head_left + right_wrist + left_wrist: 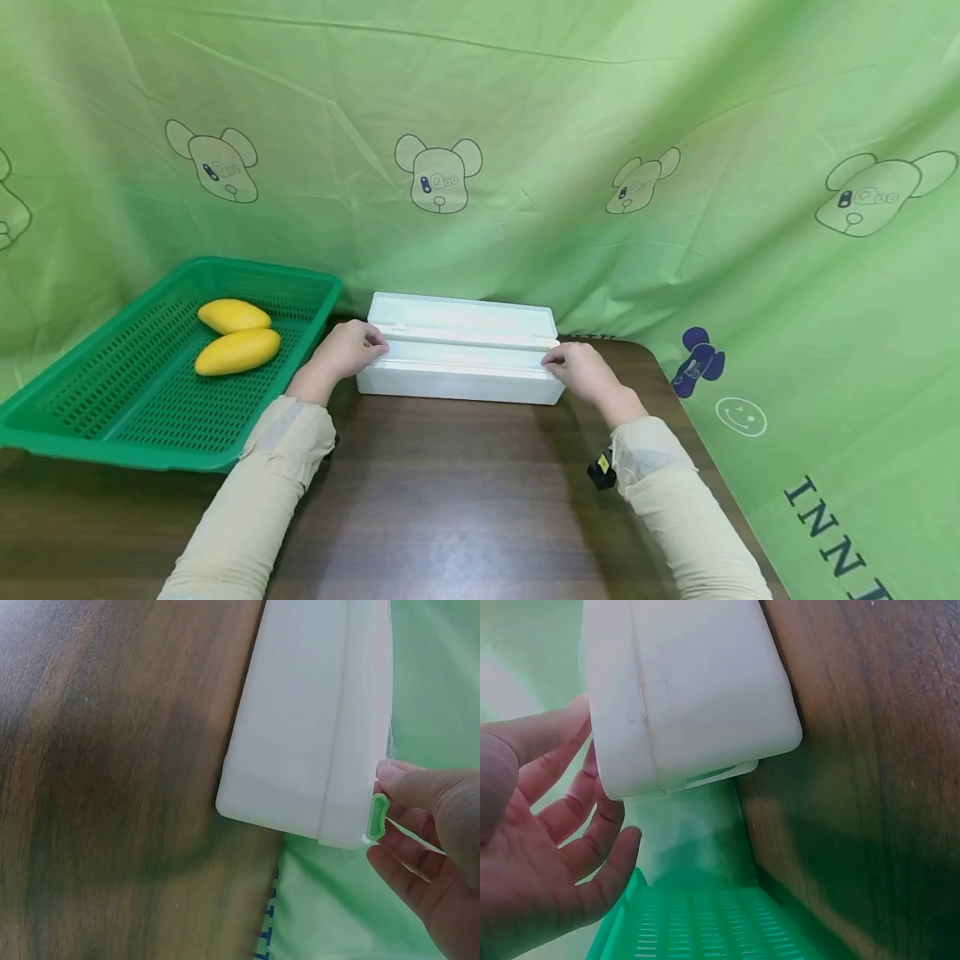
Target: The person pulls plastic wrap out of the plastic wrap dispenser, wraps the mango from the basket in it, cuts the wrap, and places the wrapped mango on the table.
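A long white box [457, 381], which looks like a cling film dispenser, stands at the back of the table with its lid [462, 313] tilted up behind it. At its left end my left hand [350, 348] pinches the upper edge between thumb and fingers. My right hand [585, 371] does likewise at the right end. In the left wrist view the left fingertips [581, 709] meet the top of the box's end wall. A small green end piece [378, 817] shows beside my right fingers in the right wrist view, with a clear wisp above the thumb tip.
To the left, a green perforated basket [82, 458] holds two yellow mangoes [238, 352], close to my left forearm. Brown wooden tabletop [450, 492] extends in front of the box. A green printed curtain [525, 108] hangs right behind the table and along its right edge.
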Motion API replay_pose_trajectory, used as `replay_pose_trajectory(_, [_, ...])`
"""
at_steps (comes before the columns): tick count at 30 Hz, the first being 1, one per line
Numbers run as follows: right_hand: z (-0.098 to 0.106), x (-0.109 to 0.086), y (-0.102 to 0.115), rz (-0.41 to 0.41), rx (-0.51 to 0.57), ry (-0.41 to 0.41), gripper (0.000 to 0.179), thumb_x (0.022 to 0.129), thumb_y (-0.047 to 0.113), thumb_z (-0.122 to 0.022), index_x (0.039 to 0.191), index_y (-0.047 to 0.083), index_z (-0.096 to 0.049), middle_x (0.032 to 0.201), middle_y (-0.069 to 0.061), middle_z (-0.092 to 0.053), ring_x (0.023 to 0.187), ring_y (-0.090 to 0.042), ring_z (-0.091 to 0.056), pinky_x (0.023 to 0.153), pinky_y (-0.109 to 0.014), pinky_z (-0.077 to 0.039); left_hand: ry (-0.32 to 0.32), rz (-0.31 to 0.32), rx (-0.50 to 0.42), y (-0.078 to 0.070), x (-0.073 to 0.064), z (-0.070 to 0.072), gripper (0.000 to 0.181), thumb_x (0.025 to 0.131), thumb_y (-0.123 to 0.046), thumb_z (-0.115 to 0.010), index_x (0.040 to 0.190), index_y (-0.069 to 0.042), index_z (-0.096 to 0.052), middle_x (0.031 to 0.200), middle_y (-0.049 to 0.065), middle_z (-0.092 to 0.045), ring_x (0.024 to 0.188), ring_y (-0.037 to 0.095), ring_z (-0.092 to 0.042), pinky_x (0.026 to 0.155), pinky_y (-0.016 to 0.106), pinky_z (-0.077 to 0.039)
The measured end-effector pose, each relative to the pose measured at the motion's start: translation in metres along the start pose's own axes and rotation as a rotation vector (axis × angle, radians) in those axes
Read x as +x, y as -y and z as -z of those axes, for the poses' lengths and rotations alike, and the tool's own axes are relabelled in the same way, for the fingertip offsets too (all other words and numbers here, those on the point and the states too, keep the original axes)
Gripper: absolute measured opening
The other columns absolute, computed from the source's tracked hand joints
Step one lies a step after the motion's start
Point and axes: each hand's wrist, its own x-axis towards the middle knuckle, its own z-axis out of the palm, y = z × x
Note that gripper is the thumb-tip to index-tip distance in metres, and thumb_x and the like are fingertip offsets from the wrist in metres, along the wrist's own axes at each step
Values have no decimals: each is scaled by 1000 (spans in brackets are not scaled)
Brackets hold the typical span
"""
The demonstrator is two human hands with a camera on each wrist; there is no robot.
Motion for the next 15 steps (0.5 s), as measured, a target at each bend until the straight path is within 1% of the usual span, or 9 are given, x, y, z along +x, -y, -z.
replay_pose_trajectory(5, [-1,-2,0,13,-19,-16,12,93,-4,-66,98,-2,-77,98,-16,-74,97,-34,-69,88,-48,-54,-11,32,16,-1,-2,-3,21,102,-16,-64,109,1,-74,109,17,-71,94,30,-63,82,45,-54])
replay_pose_trajectory(9, [-1,-3,0,34,-34,-61,10,94,-4,-67,97,-2,-76,96,-15,-73,95,-35,-68,87,-49,-53,-18,45,20,-1,-4,-6,22,104,-18,-61,113,0,-71,115,18,-70,98,31,-63,84,47,-53])
replay_pose_trajectory(13, [1,-3,3,58,-32,-119,7,94,-3,-68,95,-1,-75,91,-13,-70,89,-33,-66,83,-49,-53,-61,40,10,-2,-5,-6,25,105,-19,-58,117,0,-68,117,19,-68,96,32,-62,84,48,-52])
replay_pose_trajectory(15, [3,-2,4,65,-39,-136,7,94,-1,-69,95,0,-76,90,-12,-70,88,-33,-66,83,-49,-53,-86,37,6,-3,-6,-6,25,106,-19,-58,118,0,-67,117,19,-68,95,32,-62,84,49,-50])
